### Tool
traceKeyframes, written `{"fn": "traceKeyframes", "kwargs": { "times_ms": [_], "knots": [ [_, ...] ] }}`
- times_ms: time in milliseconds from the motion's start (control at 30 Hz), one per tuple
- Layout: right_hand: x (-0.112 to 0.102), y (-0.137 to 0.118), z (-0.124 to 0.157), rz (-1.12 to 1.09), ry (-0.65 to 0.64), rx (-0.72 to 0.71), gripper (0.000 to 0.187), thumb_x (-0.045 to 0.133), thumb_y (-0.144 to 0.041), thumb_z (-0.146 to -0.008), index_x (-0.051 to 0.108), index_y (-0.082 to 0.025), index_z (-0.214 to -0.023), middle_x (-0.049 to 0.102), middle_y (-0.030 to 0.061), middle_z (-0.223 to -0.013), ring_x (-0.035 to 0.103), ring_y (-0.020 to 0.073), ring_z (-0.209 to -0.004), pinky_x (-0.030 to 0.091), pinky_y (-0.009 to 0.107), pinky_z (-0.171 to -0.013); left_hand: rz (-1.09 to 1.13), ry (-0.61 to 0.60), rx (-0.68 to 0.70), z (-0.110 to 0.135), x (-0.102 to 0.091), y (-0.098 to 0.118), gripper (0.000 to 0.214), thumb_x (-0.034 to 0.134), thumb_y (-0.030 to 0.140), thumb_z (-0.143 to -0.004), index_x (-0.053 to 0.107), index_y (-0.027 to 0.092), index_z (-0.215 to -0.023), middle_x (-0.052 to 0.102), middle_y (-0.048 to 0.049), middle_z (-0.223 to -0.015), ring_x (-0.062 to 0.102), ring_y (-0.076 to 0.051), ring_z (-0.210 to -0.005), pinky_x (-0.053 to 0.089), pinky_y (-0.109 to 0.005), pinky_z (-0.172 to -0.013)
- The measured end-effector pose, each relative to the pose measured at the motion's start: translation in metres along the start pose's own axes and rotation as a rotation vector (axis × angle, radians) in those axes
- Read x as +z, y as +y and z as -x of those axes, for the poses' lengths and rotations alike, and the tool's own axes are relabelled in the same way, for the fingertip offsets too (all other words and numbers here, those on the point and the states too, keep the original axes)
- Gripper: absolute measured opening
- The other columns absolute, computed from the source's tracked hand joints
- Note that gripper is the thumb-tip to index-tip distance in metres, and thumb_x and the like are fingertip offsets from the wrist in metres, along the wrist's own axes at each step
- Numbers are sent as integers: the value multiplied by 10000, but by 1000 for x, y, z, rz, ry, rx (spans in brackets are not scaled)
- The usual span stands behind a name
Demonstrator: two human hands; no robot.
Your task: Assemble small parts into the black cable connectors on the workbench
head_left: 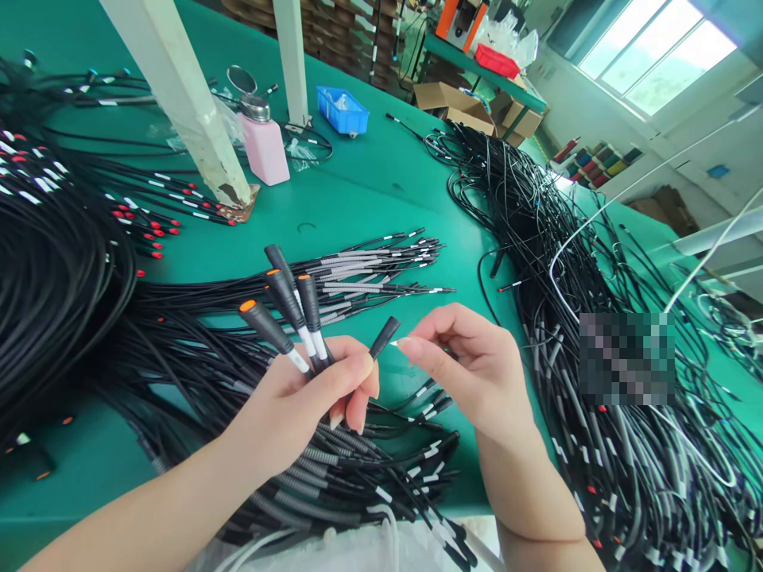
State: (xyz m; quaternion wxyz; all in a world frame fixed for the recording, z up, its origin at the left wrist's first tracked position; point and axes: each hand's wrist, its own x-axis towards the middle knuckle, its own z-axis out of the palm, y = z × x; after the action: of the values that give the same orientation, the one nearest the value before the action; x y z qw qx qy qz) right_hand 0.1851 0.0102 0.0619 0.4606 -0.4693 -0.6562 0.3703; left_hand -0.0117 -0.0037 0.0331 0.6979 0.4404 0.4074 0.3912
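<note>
My left hand (334,377) is closed around several black cable connectors (275,322) with white labels, some showing orange ends. Between its thumb and forefinger, another black connector (385,337) points up and to the right. Just right of that tip, my right hand (470,361) has its thumb and forefinger pinched together. A tiny white point shows at the fingertips; whether it is a nail or a held piece I cannot make out. Under both hands lie many black cables (310,469) with grey ribbed sleeves and white labels.
Coiled black cables with red tips (53,270) fill the left. A large cable heap (536,238) lies along the right. Behind stand a pink pump bottle (265,151), a blue tray (342,110) and white posts (191,103). The green table's (381,183) front edge is near me.
</note>
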Motion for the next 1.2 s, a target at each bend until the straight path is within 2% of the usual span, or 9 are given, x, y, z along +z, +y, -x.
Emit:
{"fn": "traceKeyframes", "kwargs": {
  "times_ms": [267,433,600,700,800,933,1000,1100,1200],
  "knots": [
    [6,3,5,151,163,-160,132,786,-177,-913,698,-245,-841,726,-33,-720,602,122,-577,507,260,-507,23,-18,1,0,-2,-2,434,679,399,-960,625,233,-563,584,23,-486,442,-133,-504,338,-271,-501],
    [-2,1,4,17,102,-69,171,814,-284,-913,676,-244,-820,674,-38,-666,587,127,-570,485,255,-492,79,-93,22,-1,-2,-11,394,690,525,-998,776,204,-787,700,-9,-671,420,-102,-496,312,-276,-493],
    [-6,0,1,-131,94,-28,220,853,-423,-899,714,-252,-896,662,-33,-722,569,123,-601,474,245,-497,130,-189,47,-2,2,-14,478,724,663,-950,775,188,-942,689,-3,-803,368,-38,-432,259,-280,-499],
    [-2,-1,1,-167,-5,33,250,819,-493,-924,726,-261,-932,678,-24,-755,542,115,-556,470,254,-465,49,-295,-1,-3,2,-16,516,649,682,-990,805,192,-947,647,5,-693,447,-86,-477,328,-277,-531],
    [2,-1,2,-203,-67,66,297,806,-543,-922,711,-286,-1035,713,-9,-833,578,127,-562,518,273,-468,-63,-413,-15,-5,0,-18,582,585,710,-1008,844,193,-1083,500,39,-503,541,-172,-573,429,-294,-604],
    [1,3,-1,-313,-93,112,406,853,-516,-886,680,-290,-1175,756,16,-983,636,133,-666,566,268,-547,-43,-514,-98,-4,-1,-17,640,585,752,-981,843,170,-1047,645,-13,-638,457,-118,-485,343,-261,-479],
    [0,7,-4,-394,-135,134,387,833,-495,-911,699,-290,-1211,744,5,-941,597,117,-633,533,248,-522,-11,-502,-128,-1,1,-16,622,610,742,-973,851,168,-969,641,-14,-607,444,-115,-481,324,-255,-468],
    [-4,11,-7,-422,-148,155,284,829,-477,-918,762,-261,-1091,683,-23,-770,525,105,-565,484,241,-489,54,-446,-159,0,4,-15,617,639,746,-954,854,170,-896,628,-11,-558,475,-134,-501,376,-272,-514],
    [-7,11,-7,-397,-133,161,296,853,-496,-892,781,-246,-1034,708,-15,-760,574,118,-588,527,263,-531,113,-282,-84,-4,6,-14,594,697,744,-916,835,171,-840,723,-54,-642,599,-181,-601,468,-308,-615]
  ]
}}
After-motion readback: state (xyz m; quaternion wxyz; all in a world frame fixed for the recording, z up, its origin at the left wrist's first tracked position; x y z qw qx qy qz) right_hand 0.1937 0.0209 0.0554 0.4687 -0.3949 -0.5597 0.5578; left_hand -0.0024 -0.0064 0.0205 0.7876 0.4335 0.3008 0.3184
